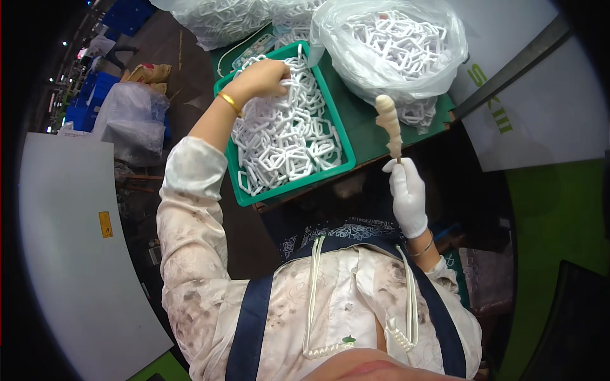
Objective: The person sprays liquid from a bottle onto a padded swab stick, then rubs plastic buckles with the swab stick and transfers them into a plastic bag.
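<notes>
My left hand, bare, reaches over the far part of a green tray. Its fingers are curled down among a heap of white plastic links; what they pinch, if anything, is hidden. To the right, in front of the table edge, my right hand wears a white glove. It is closed around the thin lower end of a stick tool held upright, whose upper part is thick, cream-coloured and lumpy, as if wrapped. The tool's tip points away from me, apart from the tray and the links.
An open clear plastic bag of similar white links stands right of the tray on the green table. More filled bags lie behind. A dark metal bar slants at the right. White panels flank the workplace.
</notes>
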A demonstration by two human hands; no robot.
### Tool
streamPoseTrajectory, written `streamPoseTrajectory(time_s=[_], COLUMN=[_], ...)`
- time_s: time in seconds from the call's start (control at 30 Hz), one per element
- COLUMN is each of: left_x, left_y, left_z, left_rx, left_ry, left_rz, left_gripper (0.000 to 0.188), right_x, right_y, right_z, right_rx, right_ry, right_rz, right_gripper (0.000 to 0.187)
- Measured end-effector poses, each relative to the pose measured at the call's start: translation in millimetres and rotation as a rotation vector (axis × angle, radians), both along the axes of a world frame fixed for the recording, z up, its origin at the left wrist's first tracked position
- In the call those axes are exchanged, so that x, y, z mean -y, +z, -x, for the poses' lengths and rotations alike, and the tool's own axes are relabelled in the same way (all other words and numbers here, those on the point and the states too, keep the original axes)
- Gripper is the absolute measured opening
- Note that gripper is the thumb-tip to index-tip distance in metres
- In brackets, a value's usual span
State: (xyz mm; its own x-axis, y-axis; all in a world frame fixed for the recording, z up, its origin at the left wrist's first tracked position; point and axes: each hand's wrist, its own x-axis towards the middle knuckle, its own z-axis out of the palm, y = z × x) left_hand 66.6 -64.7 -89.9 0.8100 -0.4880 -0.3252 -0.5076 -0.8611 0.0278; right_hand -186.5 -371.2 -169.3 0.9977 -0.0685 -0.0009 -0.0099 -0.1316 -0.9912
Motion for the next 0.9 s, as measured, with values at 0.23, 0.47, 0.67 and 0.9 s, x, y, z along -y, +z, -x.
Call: streamPoseTrajectory(time_s=[0.23, 0.47, 0.67, 0.9], left_x=[14.9, 54.0, 80.1, 93.0], left_y=[19.0, -30.0, -26.0, -39.3], left_z=[75.0, 154.4, 179.9, 186.8], left_rx=[-0.222, -0.881, -0.474, -0.326], left_ry=[0.354, 0.41, 0.498, 0.475], left_rz=[1.139, 1.787, 1.534, 1.7], left_gripper=[0.026, 0.036, 0.027, 0.041], right_x=[-16.1, -57.0, -63.5, -70.9], right_y=[8.7, 34.5, 45.5, 24.5], right_z=[-14.8, -59.6, -62.5, -47.1], right_rx=[0.029, 0.196, 0.017, 0.307], right_ry=[0.086, 0.094, 0.142, 0.127], right_rz=[-0.047, -0.323, -0.378, 0.095], right_gripper=[0.023, 0.029, 0.024, 0.028])
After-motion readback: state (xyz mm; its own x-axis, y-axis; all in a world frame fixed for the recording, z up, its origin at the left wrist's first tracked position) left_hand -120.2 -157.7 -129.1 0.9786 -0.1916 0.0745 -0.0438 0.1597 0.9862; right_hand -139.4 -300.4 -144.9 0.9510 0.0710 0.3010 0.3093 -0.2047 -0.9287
